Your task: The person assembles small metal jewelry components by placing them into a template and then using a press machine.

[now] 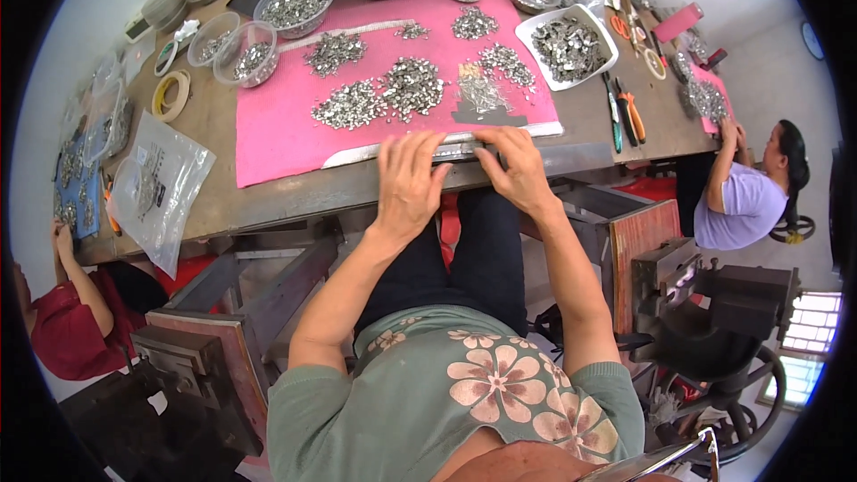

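At the table's front edge, a silvery metal strip (455, 150) spans the gap between my two hands. My left hand (411, 183) lies at its left end, fingers bent over it and slightly blurred. The right hand (518, 168) is closed at the other end, thumb toward the strip. My fingers cover both ends. Just beyond, a pink mat (277, 138) bears piles of small silvery metal pieces (412, 87). Thin silvery pins (482, 94) lie on a dark grey flat piece (513, 120) beyond my right hand.
Plastic tubs of metal pieces (295, 4) line the back. A white tray (527, 27) stands right, near orange-handled pliers (635, 116). Tape rolls (170, 96) and a clear bag (165, 183) lie left. Co-workers sit right (741, 196) and left (76, 326), beside metal machines (741, 295).
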{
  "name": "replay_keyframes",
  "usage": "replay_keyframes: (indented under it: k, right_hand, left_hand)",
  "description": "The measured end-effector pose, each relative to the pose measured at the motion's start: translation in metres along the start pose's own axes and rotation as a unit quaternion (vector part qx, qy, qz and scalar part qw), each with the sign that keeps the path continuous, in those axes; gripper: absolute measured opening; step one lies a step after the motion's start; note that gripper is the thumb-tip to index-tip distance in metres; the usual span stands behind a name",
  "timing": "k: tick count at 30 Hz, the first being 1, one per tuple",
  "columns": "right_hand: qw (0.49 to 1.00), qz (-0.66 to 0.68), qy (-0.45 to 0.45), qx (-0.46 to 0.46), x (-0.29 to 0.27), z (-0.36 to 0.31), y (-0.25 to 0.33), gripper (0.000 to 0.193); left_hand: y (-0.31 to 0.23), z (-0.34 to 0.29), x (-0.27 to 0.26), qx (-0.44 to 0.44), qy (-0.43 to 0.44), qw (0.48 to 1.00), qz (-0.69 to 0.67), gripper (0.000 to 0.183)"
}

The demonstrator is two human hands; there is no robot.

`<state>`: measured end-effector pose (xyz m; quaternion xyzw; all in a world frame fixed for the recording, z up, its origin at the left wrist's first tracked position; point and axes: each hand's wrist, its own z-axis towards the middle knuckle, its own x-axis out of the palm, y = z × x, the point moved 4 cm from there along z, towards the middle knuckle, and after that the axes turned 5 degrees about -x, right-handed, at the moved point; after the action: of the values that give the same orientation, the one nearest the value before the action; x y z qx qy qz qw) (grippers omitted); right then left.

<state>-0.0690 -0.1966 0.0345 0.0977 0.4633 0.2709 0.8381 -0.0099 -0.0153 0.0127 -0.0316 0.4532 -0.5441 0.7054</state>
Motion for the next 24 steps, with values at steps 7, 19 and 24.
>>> replay_keyframes:
  k: [7,19,24]
  right_hand:
    - [0.969,0.143,0.108,0.169,-0.022,-0.009,-0.015,0.053]
    - [0.980,0.161,-0.031,0.111,-0.051,-0.047,-0.009,0.050]
    - [0.973,0.008,-0.117,0.197,-0.165,-0.120,0.009,0.046]
  left_hand:
    - [0.035,-0.007,-0.032,-0.049,0.017,0.996,0.078,0.052]
    - [0.012,0.017,-0.013,-0.005,0.063,0.996,-0.065,0.034]
    - [-0.079,0.054,0.081,-0.060,0.206,0.912,-0.348,0.027]
